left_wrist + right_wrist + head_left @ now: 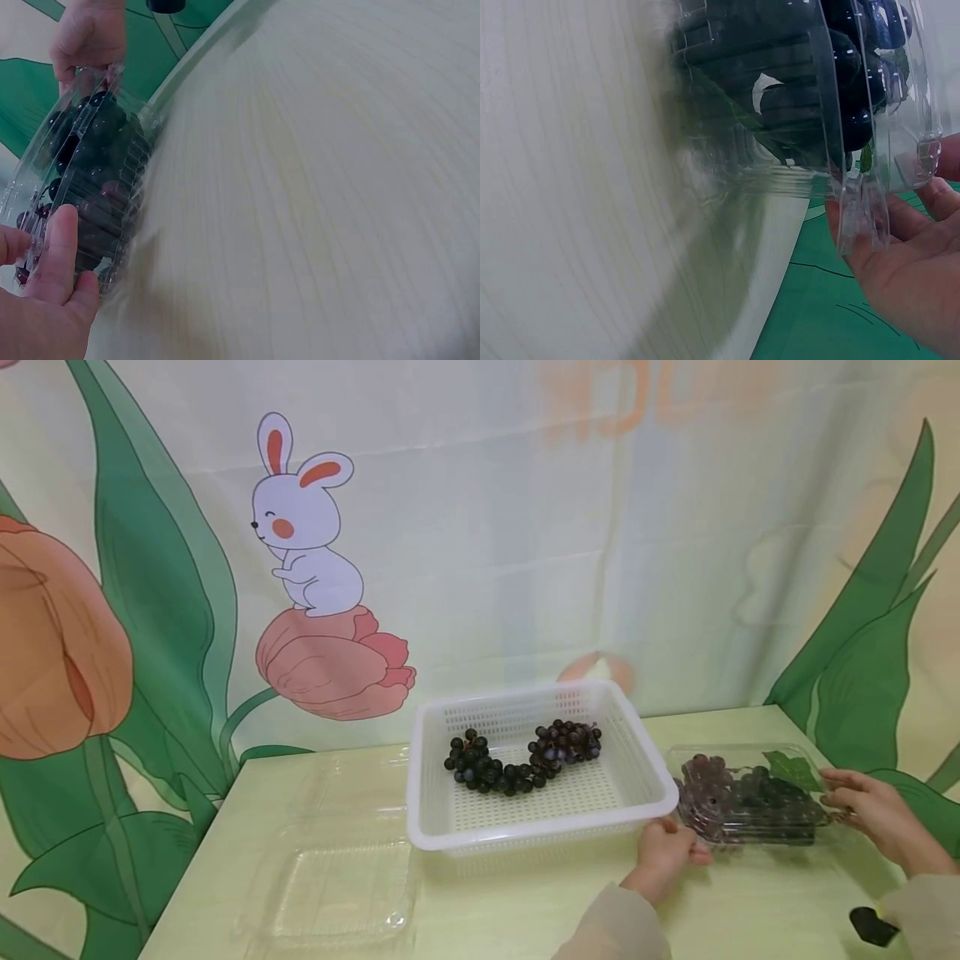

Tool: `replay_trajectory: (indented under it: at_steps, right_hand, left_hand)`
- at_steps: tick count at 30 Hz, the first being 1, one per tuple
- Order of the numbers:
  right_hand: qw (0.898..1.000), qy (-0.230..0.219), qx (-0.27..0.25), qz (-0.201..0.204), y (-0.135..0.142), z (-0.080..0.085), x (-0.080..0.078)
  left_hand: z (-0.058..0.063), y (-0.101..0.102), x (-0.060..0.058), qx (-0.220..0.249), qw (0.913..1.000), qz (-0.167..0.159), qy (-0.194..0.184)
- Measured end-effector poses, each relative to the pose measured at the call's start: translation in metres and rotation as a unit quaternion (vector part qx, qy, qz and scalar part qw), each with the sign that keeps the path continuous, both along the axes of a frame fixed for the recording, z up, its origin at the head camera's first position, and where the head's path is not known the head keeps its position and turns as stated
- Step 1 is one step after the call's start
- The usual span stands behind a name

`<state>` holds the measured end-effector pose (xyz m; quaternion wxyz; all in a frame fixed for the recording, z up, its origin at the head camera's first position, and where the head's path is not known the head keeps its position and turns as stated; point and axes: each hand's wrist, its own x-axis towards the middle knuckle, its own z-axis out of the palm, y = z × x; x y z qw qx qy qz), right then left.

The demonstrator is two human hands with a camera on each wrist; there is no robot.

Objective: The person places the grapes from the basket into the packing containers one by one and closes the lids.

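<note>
A clear plastic clamshell box (pixel 750 839) at the right of the table holds dark and reddish grapes (pixel 772 797) and a green leaf (pixel 793 768). My left hand (pixel 666 853) grips the box's front left corner; in the left wrist view its thumb and fingers (pixel 60 255) lie against that end. At the opposite end, my right hand (pixel 873 810) grips the rim. The right wrist view shows its fingers (pixel 907 217) around the flared plastic edge. The box looks slightly raised, with its shadow on the table below.
Left of the box stands a white plastic basket (pixel 540 839) with bunches of dark grapes (pixel 510 777) in it. An open clear plastic clamshell (pixel 337 893) lies on the table's left. Behind the table (pixel 510 910) hangs a printed cloth (pixel 480 527). A small black object (pixel 873 927) shows by the right sleeve.
</note>
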<state>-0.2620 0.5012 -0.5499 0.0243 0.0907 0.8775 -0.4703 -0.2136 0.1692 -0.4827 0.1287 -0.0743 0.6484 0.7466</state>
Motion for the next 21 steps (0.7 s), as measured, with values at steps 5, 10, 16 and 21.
replay_trajectory:
  at_steps: [5,10,16,21]
  right_hand:
    - [1.000,0.002,0.016,0.001,-0.001,0.003,0.001]
    - [1.000,0.002,0.015,0.001,0.001,-0.001,0.000]
    - [1.000,-0.002,0.010,-0.001,0.011,-0.013,-0.006]
    - [1.000,0.006,0.007,0.007,0.016,-0.018,-0.006]
  left_hand:
    - [0.000,-0.002,-0.002,0.000,0.9999,-0.013,-0.006]
    - [-0.001,-0.001,-0.002,0.007,0.9999,-0.010,-0.003]
    - [-0.002,0.001,-0.002,0.014,0.9999,0.000,-0.001]
    - [-0.002,0.002,-0.001,0.017,0.9998,0.007,-0.001]
